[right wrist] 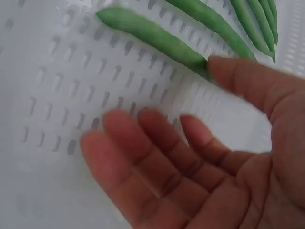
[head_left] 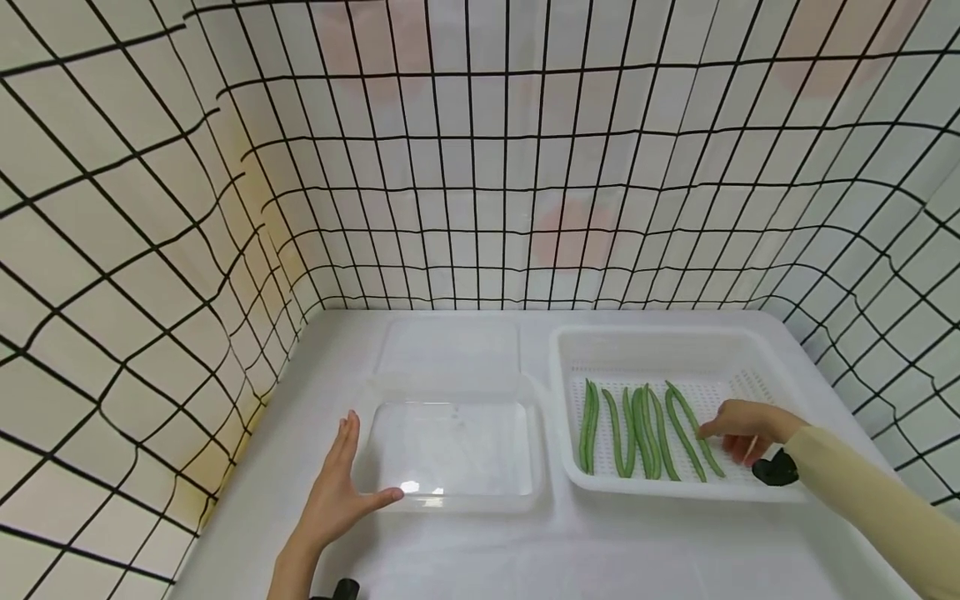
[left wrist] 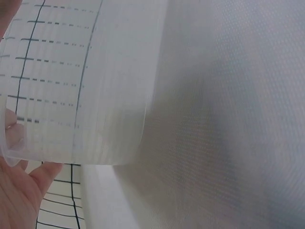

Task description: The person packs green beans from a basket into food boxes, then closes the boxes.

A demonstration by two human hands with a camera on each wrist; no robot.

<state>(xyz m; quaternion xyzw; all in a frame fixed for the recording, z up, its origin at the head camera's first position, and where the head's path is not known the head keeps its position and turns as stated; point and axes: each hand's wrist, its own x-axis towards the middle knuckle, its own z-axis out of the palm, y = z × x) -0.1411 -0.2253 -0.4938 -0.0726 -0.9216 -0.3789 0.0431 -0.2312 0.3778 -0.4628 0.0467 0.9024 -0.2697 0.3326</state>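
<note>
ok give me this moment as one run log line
left hand: beside see-through box | right hand: at rightmost green bean, not gripping | beans: in white basket | box: no beans inside

beans (head_left: 651, 431) common to head, right-wrist views

A booth-like workspace: black mesh (head_left: 470, 74) on three sides of a white tabletop (head_left: 600, 550).
</note>
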